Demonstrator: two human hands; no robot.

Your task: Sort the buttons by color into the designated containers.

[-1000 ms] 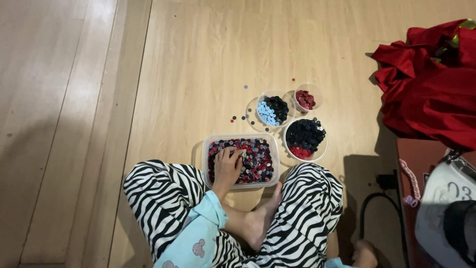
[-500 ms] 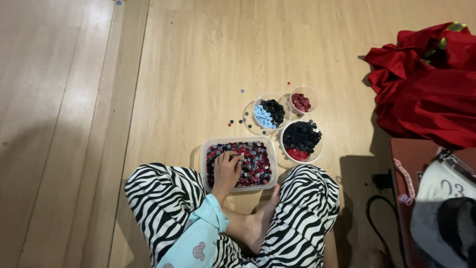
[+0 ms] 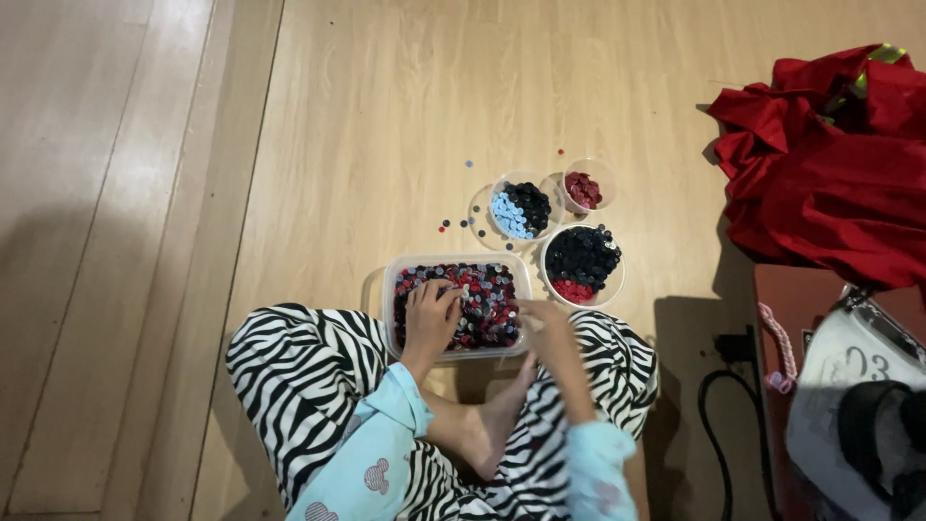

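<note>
A clear rectangular box full of mixed red, black and grey buttons sits on the wooden floor in front of my crossed legs. My left hand rests inside it on the left, fingers bent down into the buttons. My right hand is blurred at the box's right edge, just over my knee. Whether either hand holds a button is hidden. Behind the box stand a round bowl of light blue and black buttons, a small cup of dark red buttons and a bowl of black and red buttons.
A few loose buttons lie on the floor left of the bowls. A heap of red cloth fills the upper right. A black cable and a white and black object lie at the lower right.
My right hand has come up to the right edge of the box; before, it was low by my legs. My left hand has stayed in the buttons.
</note>
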